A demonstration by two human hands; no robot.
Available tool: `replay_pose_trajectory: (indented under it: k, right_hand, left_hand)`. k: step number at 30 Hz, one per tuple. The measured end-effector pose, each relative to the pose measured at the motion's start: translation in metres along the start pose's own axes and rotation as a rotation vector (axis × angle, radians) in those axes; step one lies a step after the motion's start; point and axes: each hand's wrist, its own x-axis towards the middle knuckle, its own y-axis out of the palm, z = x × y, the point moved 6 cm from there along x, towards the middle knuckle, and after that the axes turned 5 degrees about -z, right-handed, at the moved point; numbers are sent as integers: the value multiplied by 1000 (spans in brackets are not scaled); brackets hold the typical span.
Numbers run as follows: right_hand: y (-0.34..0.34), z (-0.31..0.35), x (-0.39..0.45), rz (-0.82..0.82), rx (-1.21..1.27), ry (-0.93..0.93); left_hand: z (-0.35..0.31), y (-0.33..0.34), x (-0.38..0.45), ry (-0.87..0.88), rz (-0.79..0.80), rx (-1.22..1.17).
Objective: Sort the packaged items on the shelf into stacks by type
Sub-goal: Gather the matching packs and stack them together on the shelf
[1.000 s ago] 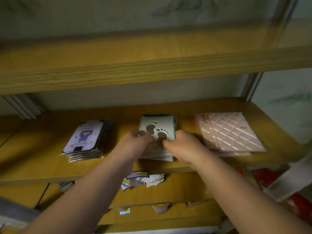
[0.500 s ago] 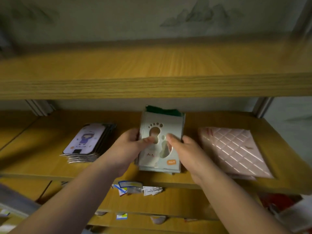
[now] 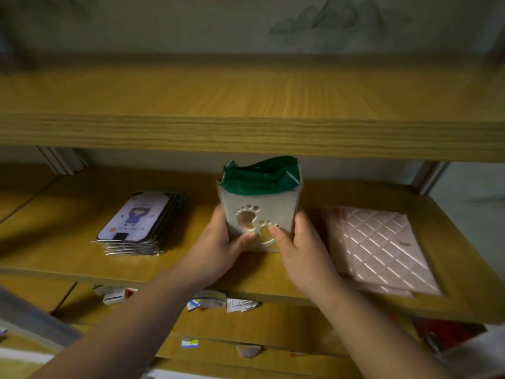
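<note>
A stack of grey packets with footprint cut-outs (image 3: pixel 259 209) stands on end in the middle of the wooden shelf (image 3: pixel 191 274), green packet tops showing above it. My left hand (image 3: pixel 218 242) grips its left side, thumb on the front. On the other side my right hand (image 3: pixel 300 242) grips it the same way. A stack of packets with a lilac cartoon card (image 3: pixel 139 222) lies flat to the left. Pink quilted packets (image 3: pixel 377 247) lie flat to the right.
An upper shelf board (image 3: pixel 246 132) hangs close above the stack. Small loose packets (image 3: pixel 218 303) lie on the lower shelf below the front edge. Something red and white (image 3: pixel 459 340) sits at the bottom right.
Both hands have lifted the footprint stack from lying flat and tipped it upright on the shelf. The view has shifted upward and closer.
</note>
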Motion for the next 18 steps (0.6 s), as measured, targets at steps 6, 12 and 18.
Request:
replay_pose_trajectory:
  k: [6,12,18]
  right_hand:
    - [5,1,17,133,74,269]
    - [26,2,31,230,-212,407]
    - [5,15,28,110,-422,338]
  left_hand:
    - [15,-15,9,-249,63,-34]
    - [25,-21,20,-329,142,242]
    - [29,-37,18,-255,94,437]
